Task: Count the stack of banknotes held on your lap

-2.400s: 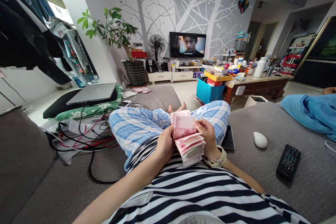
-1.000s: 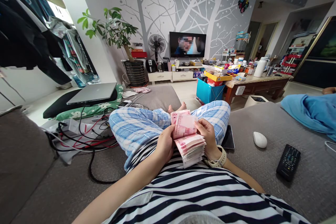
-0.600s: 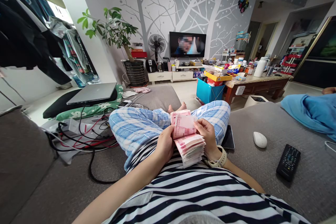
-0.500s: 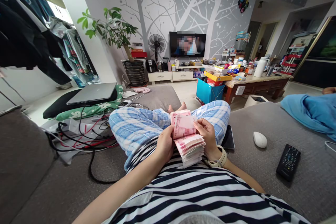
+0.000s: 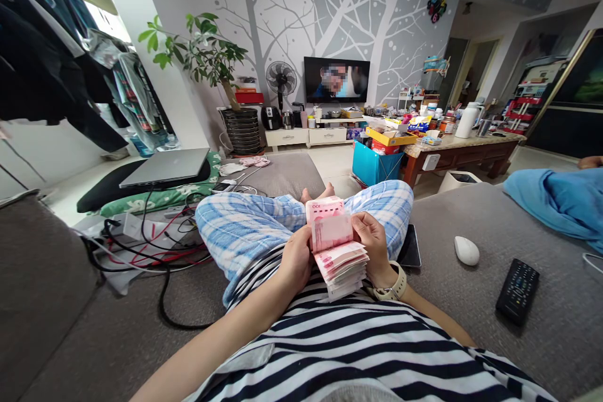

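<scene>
A thick wad of pink banknotes (image 5: pixel 340 264) is bent over in front of my striped shirt, its loose ends fanned toward me. My left hand (image 5: pixel 298 257) grips the wad along its left side, thumb on top. At the right edge, my right hand (image 5: pixel 372 242) has its thumb and fingers closed on the notes, near the one folded partway down. Behind that note, the upper part of the wad stands up and shows a printed 100. The fingers under the wad are hidden.
On the sofa to my right lie a phone (image 5: pixel 411 247), a white mouse (image 5: pixel 467 251) and a black remote control (image 5: pixel 517 291). Tangled cables (image 5: pixel 141 245) and a closed laptop (image 5: pixel 166 167) are at my left. A cluttered coffee table (image 5: pixel 464 149) stands ahead.
The front note has shifted slightly lower, showing more of the note behind it. My right hand stays near the same edge. The television picture differs.
</scene>
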`<state>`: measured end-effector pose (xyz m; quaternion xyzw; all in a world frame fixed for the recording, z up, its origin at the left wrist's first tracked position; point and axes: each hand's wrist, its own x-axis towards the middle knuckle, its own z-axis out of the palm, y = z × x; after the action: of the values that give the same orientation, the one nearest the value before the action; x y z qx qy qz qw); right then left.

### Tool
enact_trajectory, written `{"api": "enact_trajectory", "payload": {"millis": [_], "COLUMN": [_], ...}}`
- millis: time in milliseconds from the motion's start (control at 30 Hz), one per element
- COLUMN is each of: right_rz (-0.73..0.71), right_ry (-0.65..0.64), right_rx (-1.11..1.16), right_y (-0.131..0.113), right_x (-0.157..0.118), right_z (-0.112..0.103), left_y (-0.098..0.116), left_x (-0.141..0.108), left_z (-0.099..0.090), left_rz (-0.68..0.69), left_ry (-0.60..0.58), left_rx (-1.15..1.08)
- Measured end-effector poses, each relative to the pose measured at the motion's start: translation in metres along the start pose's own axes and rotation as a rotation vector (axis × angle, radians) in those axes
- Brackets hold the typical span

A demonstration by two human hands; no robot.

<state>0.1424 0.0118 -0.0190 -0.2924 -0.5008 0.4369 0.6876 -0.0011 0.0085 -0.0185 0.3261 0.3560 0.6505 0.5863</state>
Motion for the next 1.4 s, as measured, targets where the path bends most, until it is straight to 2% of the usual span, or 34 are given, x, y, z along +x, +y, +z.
{"api": "enact_trajectory", "payload": {"millis": [233,500,767,867,1033,1400], "right_rz": [0.004,0.045,0.093,0.079,0.043,0.019], "right_ry": [-0.035,0.021,-0.024,-0.021,-0.023,-0.012], "right_rx": [0.045,-0.012,-0.028,-0.065,-0.065,-0.043], "right_y": [0.002,0.0,0.006,0.006,0.003,0.002], "right_x": [0.001,0.003,0.005,0.005,0.004,0.002], "right_z": [0.0,0.002,0.0,-0.001,0.0,0.0], "left_y": [0.001,0.006,0.009,0.007,0.0,0.001], "left_x": [-0.002,-0.007,-0.009,-0.007,0.001,0.001], "left_z": [0.002,0.005,0.006,0.005,-0.001,0.0], "left_rz": [-0.035,-0.087,-0.111,-0.101,-0.006,-0.015], "left_ry": [-0.002,-0.076,-0.127,-0.118,-0.04,-0.039], "left_rx": [-0.074,-0.059,-0.047,-0.049,-0.037,-0.018]}}
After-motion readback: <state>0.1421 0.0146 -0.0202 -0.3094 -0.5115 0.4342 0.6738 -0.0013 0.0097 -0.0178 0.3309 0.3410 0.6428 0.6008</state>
